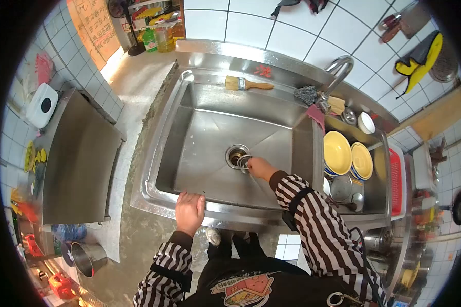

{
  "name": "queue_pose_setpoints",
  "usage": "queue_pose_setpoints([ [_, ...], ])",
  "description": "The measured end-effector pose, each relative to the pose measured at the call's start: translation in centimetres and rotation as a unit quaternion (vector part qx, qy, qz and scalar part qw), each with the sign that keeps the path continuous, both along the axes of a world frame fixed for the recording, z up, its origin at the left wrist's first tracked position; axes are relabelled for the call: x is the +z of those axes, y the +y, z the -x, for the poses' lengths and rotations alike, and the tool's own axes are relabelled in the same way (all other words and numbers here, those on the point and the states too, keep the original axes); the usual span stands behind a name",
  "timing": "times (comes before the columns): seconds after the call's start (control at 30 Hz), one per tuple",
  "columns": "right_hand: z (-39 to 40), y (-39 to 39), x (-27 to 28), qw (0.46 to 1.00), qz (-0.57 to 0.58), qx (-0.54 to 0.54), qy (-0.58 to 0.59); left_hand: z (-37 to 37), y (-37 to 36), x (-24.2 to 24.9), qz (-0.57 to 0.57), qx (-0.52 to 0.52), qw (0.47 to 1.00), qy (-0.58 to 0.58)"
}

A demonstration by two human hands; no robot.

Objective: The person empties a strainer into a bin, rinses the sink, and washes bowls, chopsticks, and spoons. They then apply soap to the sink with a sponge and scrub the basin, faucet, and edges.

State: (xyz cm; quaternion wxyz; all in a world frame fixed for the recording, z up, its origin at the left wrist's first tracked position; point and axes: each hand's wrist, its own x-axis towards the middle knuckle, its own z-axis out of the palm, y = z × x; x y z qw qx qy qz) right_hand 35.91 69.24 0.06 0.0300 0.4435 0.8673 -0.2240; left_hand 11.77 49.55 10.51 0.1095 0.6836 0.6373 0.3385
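My right hand reaches down into the large steel sink basin. Its fingers are closed on a small round metal sink strainer, tilted at the edge of the drain hole. The dark drain opening shows beside the strainer. On the basin's front rim rests my left hand, holding nothing, with its fingers laid over the edge. Fingers partly cover the strainer, so its full shape is hidden.
A wooden-handled brush lies on the back ledge. Right of it stand a scouring pad and the faucet. The neighbouring basin holds yellow bowls, a metal pot and a ladle. A steel counter stands left.
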Motion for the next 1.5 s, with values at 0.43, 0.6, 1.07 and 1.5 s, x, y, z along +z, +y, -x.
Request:
queue_pose_setpoints([
  [0.43, 0.6, 4.0, 2.0, 0.999, 0.013, 0.0, 0.032, -0.4, 0.2, -0.2, -0.003, 0.009, 0.999, 0.038],
  [0.6, -4.3, 8.4, 8.9, 0.94, -0.047, -0.178, 0.287, -0.3, 0.1, -0.5, -0.015, 0.007, 0.999, 0.052],
  [1.07, -18.6, 13.6, 15.9, 0.911, -0.305, -0.251, 0.118, -0.4, 0.2, -0.1, 0.0, 0.021, 0.996, 0.087],
  [1.5, -10.6, 14.3, 14.4, 0.724, 0.064, -0.391, 0.565, -0.5, 0.3, 0.3, -0.037, 0.029, 0.996, 0.07],
])
